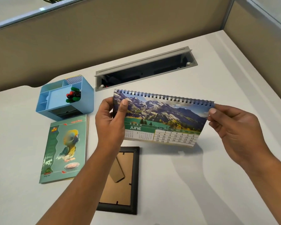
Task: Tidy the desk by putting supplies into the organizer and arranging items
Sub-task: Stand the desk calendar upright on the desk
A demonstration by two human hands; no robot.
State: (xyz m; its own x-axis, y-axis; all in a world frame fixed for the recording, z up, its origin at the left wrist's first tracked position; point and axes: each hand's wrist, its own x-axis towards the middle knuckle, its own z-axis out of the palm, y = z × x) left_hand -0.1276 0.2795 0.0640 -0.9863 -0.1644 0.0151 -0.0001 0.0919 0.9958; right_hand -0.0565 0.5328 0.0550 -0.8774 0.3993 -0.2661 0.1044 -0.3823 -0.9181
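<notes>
Two hands on one desk calendar [162, 114] here, and it sits just to the right of the blue organizer [88, 101], held up off the white desk [217, 176] with a soft shadow under its bottom edge. The left hand [110, 120] grips the calendar's left end, thumb flat on the mountain photo and the other fingers wrapped behind it where I can't see them. The right hand [234, 127] pinches the far top corner by the spiral binding, thumb in front and curled fingers tucked behind. "JUNE" reads fine, but the small date grids are too blurry to make out, and the back of the calendar is hidden. Inside the organizer there's a little red toy [73, 95] with green bristly bits [75, 89] around it, can't tell what those are. Something striped pokes up in its back compartment, mostly cut off by the wall. Right in front of the organizer lies a green booklet [65, 150] with a cartoon parrot, title too smeared to read, and more page edges show under it. In front and to the right of the organizer a black picture frame [135, 176] lies face down, its left side covered by the left forearm. Behind and to the right of the organizer is an open grey cable slot [144, 61], too dark inside to make anything out.
</notes>
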